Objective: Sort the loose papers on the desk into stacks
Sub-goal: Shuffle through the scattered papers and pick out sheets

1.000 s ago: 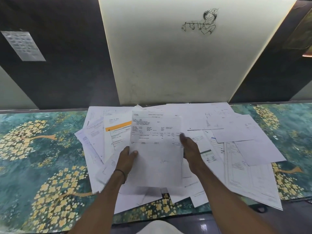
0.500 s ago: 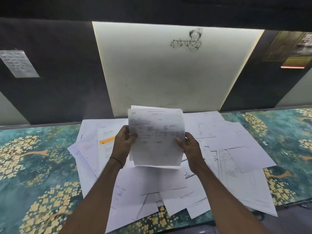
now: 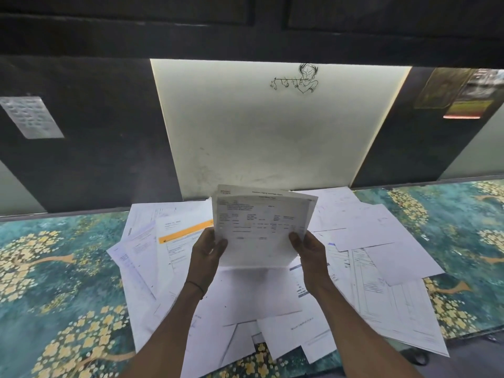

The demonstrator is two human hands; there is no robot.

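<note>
Head view, looking forward and down. A dark wall with a lit pale panel (image 3: 261, 132) rises behind the surface (image 3: 54, 268), which is covered by a teal cloth printed with yellow blossoms. High on the panel is a small line drawing of a figure playing a flute (image 3: 297, 79). A grey printed sheet (image 3: 31, 117) is fixed to the dark wall at left; coloured pictures (image 3: 458, 94) hang at upper right.

A spread of loose papers (image 3: 381, 241) lies flat across the middle of the surface, overlapping at many angles from the wall edge to the near edge. Among them, left of centre, lies a sheet with an orange band (image 3: 185, 231).

Raised above this spread, roughly upright and facing the camera, are the held sheets (image 3: 261, 227): a printed form in front and at least one more page behind it, whose top edge and red-orange logo show above. Their text is too blurred to read.

The left hand (image 3: 206, 252) is closed on the lower left edge of the held sheets, thumb across the front. The right hand (image 3: 309, 251) is closed on the lower right edge in the same way. A thin dark band (image 3: 195, 285) circles the left wrist.
</note>
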